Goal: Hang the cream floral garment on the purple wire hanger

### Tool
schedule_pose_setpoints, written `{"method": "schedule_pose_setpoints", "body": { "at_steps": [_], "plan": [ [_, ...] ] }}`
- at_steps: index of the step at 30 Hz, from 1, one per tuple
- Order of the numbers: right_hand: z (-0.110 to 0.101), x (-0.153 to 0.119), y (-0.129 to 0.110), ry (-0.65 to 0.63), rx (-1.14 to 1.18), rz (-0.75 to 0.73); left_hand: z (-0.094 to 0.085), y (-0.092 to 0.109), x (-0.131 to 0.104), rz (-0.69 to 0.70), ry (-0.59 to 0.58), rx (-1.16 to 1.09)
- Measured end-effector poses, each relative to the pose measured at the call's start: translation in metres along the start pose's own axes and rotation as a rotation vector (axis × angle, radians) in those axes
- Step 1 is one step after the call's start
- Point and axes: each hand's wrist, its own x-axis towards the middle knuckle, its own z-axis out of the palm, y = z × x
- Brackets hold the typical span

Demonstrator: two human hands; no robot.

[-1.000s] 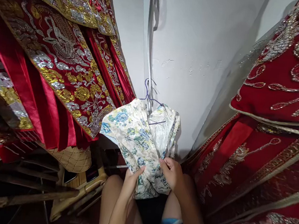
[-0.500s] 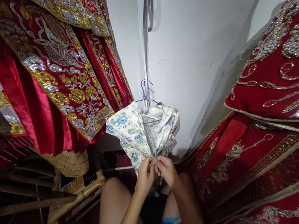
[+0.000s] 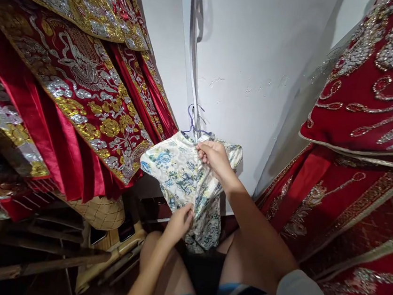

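Observation:
A white blouse [image 3: 176, 171] with blue and green flowers hangs on a thin purple hanger [image 3: 190, 121] in front of me. My right hand [image 3: 215, 156] pinches the top of its front edge, just under the collar. Lower down, my left hand [image 3: 180, 221] has its thumb and fingers closed on the front edge near the hem. Between the two hands the front edges lie close together in a straight, upright line. Whether a button sits under either hand's fingertips is too small to tell.
Red gowns [image 3: 95, 103] with gold and silver sequins hang at the left. More beaded red cloth [image 3: 341, 121] hangs at the right. A pale metal post [image 3: 190, 47] stands against the white wall [image 3: 250, 45]. Bamboo furniture [image 3: 113, 256] is at the lower left.
My right hand has moved up from the middle of the blouse to its neckline. My left hand has shifted slightly left, staying low. The blouse's open neck is now drawn together.

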Motion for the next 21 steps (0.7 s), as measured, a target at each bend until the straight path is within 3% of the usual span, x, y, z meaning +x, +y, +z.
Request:
{"method": "schedule_pose_setpoints", "body": {
  "at_steps": [2,5,6,9,12,15,18,21],
  "plan": [
    [0.002,-0.008,0.003,-0.033,-0.045,-0.027,-0.033,0.02,0.02,0.077,0.027,0.023],
    [0.001,-0.016,0.005,-0.055,-0.099,-0.059,-0.078,0.061,0.059,0.197,0.372,0.042],
    [0.001,-0.016,0.004,-0.066,-0.113,-0.069,-0.09,0.075,0.073,0.248,0.42,0.064],
    [0.0,-0.015,0.003,-0.09,-0.175,-0.114,-0.109,0.107,0.105,0.391,0.389,0.183],
    [-0.004,-0.015,0.013,-0.002,-0.317,-0.158,-0.113,0.121,0.119,0.469,0.4,0.279],
    [-0.011,-0.021,0.037,0.072,-0.454,-0.133,-0.124,0.112,0.118,0.39,0.631,0.122],
    [-0.019,-0.037,0.061,0.005,-0.415,-0.029,-0.15,0.075,0.114,0.213,0.941,-0.151],
    [-0.022,-0.06,0.074,-0.098,-0.229,0.098,-0.163,0.025,0.106,0.132,0.961,-0.245]
  ]
}}
